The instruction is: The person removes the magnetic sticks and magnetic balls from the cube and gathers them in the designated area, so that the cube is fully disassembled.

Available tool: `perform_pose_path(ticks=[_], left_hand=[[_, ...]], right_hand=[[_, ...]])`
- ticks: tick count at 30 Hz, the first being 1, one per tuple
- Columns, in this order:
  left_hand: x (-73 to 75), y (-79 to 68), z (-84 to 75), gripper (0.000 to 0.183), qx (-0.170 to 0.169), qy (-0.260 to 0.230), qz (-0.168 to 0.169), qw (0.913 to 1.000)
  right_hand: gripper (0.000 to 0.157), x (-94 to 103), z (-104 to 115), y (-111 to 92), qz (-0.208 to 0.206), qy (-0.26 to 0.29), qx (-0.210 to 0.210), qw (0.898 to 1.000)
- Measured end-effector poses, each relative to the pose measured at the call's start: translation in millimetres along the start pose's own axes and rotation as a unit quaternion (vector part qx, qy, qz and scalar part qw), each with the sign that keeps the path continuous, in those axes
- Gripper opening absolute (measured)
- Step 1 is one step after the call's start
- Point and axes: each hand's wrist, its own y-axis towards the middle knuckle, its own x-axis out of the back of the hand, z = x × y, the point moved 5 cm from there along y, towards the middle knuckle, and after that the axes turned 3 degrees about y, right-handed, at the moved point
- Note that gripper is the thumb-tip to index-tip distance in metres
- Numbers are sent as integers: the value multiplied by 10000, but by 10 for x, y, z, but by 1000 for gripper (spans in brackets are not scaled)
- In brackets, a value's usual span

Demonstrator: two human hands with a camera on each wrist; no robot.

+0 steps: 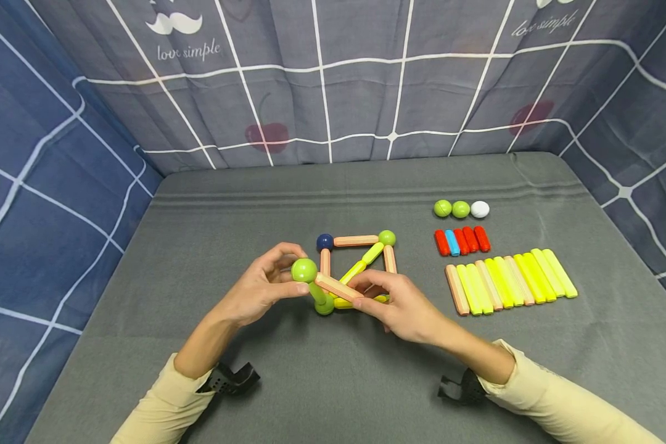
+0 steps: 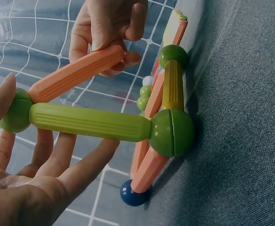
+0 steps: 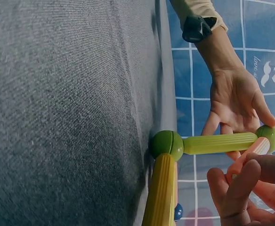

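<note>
My left hand [image 1: 255,290] holds a green ball [image 1: 304,270] between thumb and fingers. That ball tops an upright green magnetic rod [image 2: 90,123], whose foot meets another green ball [image 2: 172,133] on the table. With thumb and fingertips, my right hand [image 1: 405,307] pinches a peach rod [image 1: 338,287]; its other end touches the top ball, and the rod slants. Beneath lies a flat frame with a dark blue ball [image 1: 324,242], a far green ball [image 1: 386,238], a peach back rod [image 1: 356,240] and yellow diagonal rods [image 1: 353,271]. My right hand hides the frame's near right corner.
Right of the frame lie two green balls [image 1: 460,209] and a white ball [image 1: 480,209] in a row. Below them are short red rods [image 1: 470,239] with a blue one [image 1: 452,242], then a row of yellow and peach rods [image 1: 502,282]. A curtain [image 1: 355,105] hangs behind the table.
</note>
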Motion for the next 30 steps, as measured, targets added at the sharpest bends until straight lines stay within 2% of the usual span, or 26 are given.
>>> perform_pose_path(ticks=[9, 16, 21, 27, 30], left_hand=[[-1, 3, -10, 40, 14, 86, -68, 9999], [-12, -8, -17, 41, 31, 349, -92, 9993], [-44, -1, -29, 42, -70, 553, -70, 9984], [-38, 6, -16, 42, -82, 468, -84, 9988], [-38, -2, -16, 41, -149, 363, -9, 9992]], right_hand=[[25, -5, 104, -5, -167, -986, 480, 9938], [24, 30, 121, -26, -262, -1068, 436, 9930], [26, 78, 94, -71, -330, -648, 309, 9969], [29, 145, 7, -128, -283, 182, -131, 9993], [27, 194, -20, -147, -358, 433, -128, 9983]])
